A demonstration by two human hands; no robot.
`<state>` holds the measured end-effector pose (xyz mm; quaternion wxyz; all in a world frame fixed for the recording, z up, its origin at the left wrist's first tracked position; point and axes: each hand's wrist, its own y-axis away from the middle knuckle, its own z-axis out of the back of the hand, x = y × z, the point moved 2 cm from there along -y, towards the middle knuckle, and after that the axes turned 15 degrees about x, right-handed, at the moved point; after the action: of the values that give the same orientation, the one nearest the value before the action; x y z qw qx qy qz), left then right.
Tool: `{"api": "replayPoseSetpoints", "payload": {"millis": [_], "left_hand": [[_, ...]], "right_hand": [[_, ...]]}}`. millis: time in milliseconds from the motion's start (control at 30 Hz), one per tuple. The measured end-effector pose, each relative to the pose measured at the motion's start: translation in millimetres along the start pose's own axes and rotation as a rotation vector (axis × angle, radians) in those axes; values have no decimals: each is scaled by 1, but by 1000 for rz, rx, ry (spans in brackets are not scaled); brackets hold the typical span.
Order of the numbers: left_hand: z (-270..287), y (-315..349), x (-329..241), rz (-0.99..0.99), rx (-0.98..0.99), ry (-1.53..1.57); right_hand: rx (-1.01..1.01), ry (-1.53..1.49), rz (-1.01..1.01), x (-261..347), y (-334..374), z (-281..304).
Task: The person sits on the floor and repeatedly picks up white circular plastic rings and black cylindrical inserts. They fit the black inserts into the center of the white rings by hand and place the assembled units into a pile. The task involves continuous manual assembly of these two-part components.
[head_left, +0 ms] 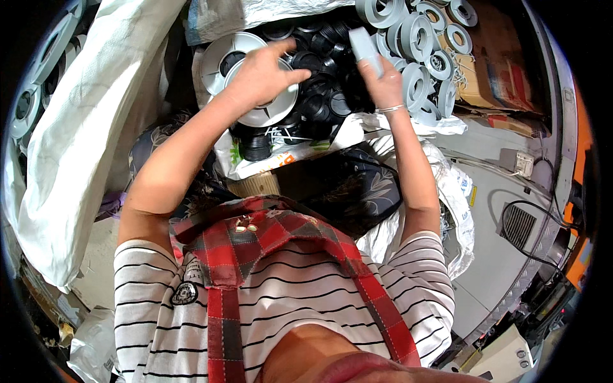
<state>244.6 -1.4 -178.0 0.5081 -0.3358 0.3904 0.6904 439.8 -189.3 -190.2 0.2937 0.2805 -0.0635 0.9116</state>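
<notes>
My left hand (265,73) has its thumb and forefinger apart and holds nothing I can see. It hovers over two white round flanged plastic pieces (271,115) and a pile of black plastic discs (316,105). My right hand (385,86) grips a light grey plastic ring (364,46), seen nearly edge-on above the right side of the black discs. Some of its fingers are hidden behind the ring. Just right of that hand lie many similar grey rings (418,38), stacked and tilted against each other.
A large white woven sack (96,127) rises at the left, with more grey rings (27,105) beyond it. Thin white plastic sprues (278,134) lie near the black discs. Cardboard (491,70) stands at the far right, above a grey machine cabinet (485,242) with a black cable (511,246).
</notes>
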Motion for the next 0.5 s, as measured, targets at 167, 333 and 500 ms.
{"api": "replayPoseSetpoints", "payload": {"millis": [167, 333, 500], "left_hand": [[3, -25, 14, -75, -101, 847], [17, -19, 3, 97, -102, 886], [11, -27, 14, 72, -223, 886]], "right_hand": [[347, -1456, -38, 44, -38, 1], [-118, 372, -183, -64, -125, -57], [64, 218, -39, -29, -94, -63]]}}
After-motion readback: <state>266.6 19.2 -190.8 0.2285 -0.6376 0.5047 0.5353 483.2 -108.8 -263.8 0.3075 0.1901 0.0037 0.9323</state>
